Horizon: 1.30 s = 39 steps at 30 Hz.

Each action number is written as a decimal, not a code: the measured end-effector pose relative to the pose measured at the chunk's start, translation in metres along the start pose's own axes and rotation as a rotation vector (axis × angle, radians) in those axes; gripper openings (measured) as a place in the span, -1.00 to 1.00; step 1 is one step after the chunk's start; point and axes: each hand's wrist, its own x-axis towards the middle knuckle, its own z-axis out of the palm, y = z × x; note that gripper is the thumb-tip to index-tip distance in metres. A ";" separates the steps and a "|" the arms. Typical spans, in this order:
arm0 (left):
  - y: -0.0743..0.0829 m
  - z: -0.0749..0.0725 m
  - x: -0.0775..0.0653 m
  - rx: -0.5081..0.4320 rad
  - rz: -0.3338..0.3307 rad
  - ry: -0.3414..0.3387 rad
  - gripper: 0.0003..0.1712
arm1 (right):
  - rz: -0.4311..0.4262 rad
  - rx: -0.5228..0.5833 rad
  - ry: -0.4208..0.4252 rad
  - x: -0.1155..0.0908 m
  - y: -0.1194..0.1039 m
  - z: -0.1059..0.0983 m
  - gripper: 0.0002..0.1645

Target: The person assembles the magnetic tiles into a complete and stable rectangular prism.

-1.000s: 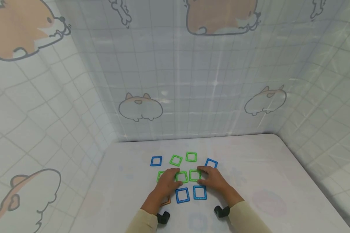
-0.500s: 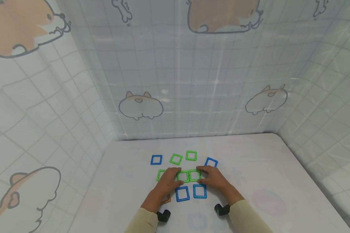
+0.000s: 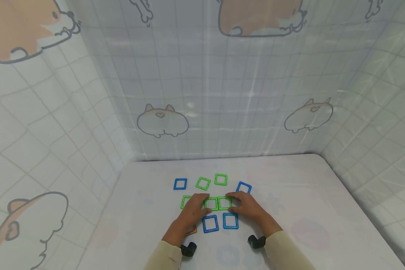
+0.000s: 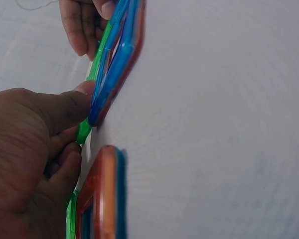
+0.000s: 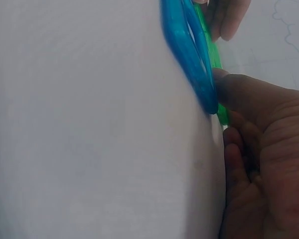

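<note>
Two green square magnetic tiles lie side by side on the table, their facing edges together. My left hand [image 3: 192, 210] holds the left green tile [image 3: 211, 198] by its outer side, thumb at the near corner and fingers at the far one. Mirroring it, my right hand [image 3: 248, 207] holds the right green tile [image 3: 224, 197]. Just nearer lie two blue square tiles, the left one [image 3: 210, 231] slightly turned and the right one [image 3: 231, 227] straighter. In the left wrist view, reddish edges show under a blue tile [image 4: 120, 59]. My left wrist partly covers an orange tile [image 3: 191, 231].
Behind the hands lie two more green tiles, one tilted [image 3: 203, 188] and one straight [image 3: 221, 184], between blue tiles at left [image 3: 180, 188] and right [image 3: 245, 183]. Another green tile [image 3: 183, 202] is partly hidden by my left hand. A patterned curtain [image 3: 222, 93] encloses the white table [image 3: 307, 195].
My left hand has slid the left green tile slightly right, closing the narrow gap to the right green tile. My right hand has stayed nearly still. The head view has tilted a little.
</note>
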 end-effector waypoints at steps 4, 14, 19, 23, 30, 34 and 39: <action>-0.002 -0.003 0.001 -0.004 0.010 0.008 -0.29 | -0.007 -0.016 0.010 0.003 0.000 -0.001 -0.32; -0.001 -0.006 -0.002 -0.047 0.000 0.033 -0.29 | -0.013 0.007 0.025 0.005 0.005 0.000 -0.27; -0.003 -0.011 -0.005 -0.081 0.010 0.089 -0.27 | -0.010 0.018 0.030 0.004 0.003 0.000 -0.27; -0.009 -0.016 -0.005 -0.065 0.007 0.144 -0.27 | -0.003 0.022 0.035 0.004 0.003 -0.001 -0.26; -0.027 -0.026 -0.007 -0.028 -0.010 0.189 -0.24 | -0.022 0.006 0.026 0.002 0.000 -0.001 -0.26; -0.040 -0.030 -0.010 0.003 -0.022 0.155 -0.19 | -0.012 0.003 0.025 0.001 0.000 0.000 -0.26; -0.050 -0.036 -0.014 -0.009 0.006 0.114 -0.16 | 0.011 0.004 0.030 0.000 -0.001 0.001 -0.26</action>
